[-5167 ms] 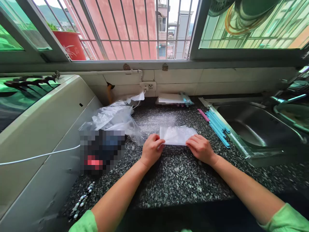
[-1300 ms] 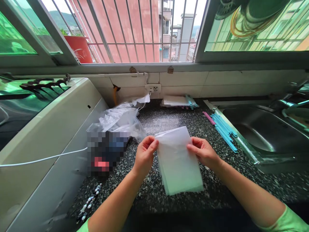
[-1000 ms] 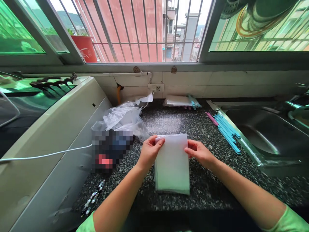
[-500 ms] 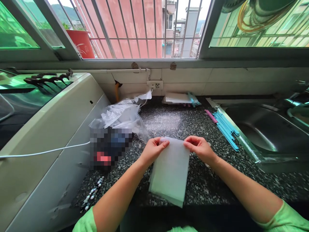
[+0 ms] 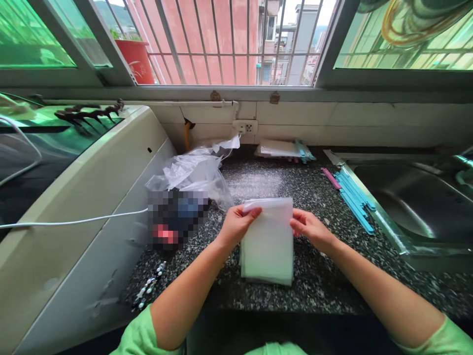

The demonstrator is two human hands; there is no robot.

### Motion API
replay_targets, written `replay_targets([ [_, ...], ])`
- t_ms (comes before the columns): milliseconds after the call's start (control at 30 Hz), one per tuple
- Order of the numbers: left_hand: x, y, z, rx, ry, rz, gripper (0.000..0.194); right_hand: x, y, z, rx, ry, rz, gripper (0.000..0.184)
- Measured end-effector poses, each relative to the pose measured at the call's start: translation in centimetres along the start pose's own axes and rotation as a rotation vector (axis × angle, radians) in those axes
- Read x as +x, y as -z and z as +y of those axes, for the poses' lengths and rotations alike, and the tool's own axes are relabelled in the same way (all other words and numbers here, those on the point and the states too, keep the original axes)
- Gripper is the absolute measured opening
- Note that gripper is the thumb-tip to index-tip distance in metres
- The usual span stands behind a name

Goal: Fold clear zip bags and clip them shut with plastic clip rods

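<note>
Two bare hands meet at one stack of whitish, translucent, rectangular plastic sheets [image 5: 268,246], held over the black-and-white speckled stone countertop [image 5: 325,291] with its broad face turned to my camera. From my remote seat I see the left hand [image 5: 236,226] clamped on the stack's upper left corner, thumb in front. The right hand [image 5: 312,230] has thumb and fingers at the right edge; I cannot tell whether they close on it. The offset edges show several layers, too thin for me to count, and I cannot tell whether the lower edge touches the counter.

Against the tiled wall lies one flat, clear plastic packet [image 5: 277,148] holding a pale, rectangular wad and, at its right end, slim light-blue sticks [image 5: 304,152]. On the left sits a heap of crumpled, clear plastic bagging [image 5: 195,170]; I cannot make out its contents. Beside one stainless-steel sink [image 5: 391,190] lie several long, light-blue plastic strips [image 5: 354,199], overlapping too much for an exact count, and a shorter purplish-pink strip [image 5: 331,178] at their upper left.

One red, round flowerpot [image 5: 136,61] with a green plant [image 5: 127,36] stands beyond the window, and one string of pale beads [image 5: 150,287] lies at the counter's left.
</note>
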State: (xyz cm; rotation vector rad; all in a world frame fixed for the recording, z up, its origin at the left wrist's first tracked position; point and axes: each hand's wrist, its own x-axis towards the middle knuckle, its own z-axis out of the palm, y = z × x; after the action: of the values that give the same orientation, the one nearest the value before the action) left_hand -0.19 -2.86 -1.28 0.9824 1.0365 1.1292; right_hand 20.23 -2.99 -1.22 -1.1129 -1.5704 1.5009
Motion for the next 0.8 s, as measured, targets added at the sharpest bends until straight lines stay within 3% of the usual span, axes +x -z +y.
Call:
replay_targets([
  [67, 0.2, 0.2, 0.1, -0.068, -0.037, 0.09, 0.037, -0.1, -0.3, 0.3, -0.043, -0.049, -0.127, 0.043],
  [167, 0.5, 0.3, 0.1, -0.165, -0.036, 0.127, 0.038, -0.1, -0.6, 0.7, -0.073, -0.1, -0.159, 0.041],
  [333, 0.6, 0.1, -0.1, -0.205, 0.045, -0.065, 0.046, 0.0, -0.1, 0.9, -0.003, -0.06, -0.08, 0.041],
  [400, 0.7, 0.0, -0.4, -0.182, 0.081, -0.072, 0.042, 0.0, 0.0, 0.9, -0.02, -0.062, -0.082, 0.041],
  [600, 1.1, -0.1, -0.5, -0.312, -0.015, 0.151, 0.037, -0.1, -0.7, 1.2, -0.184, -0.148, -0.216, 0.03],
  [800, 0.7, -0.5, 0.3, -0.366, 0.0, 0.197, 0.041, -0.1, -1.2, 1.3, -0.214, -0.154, -0.232, 0.022],
])
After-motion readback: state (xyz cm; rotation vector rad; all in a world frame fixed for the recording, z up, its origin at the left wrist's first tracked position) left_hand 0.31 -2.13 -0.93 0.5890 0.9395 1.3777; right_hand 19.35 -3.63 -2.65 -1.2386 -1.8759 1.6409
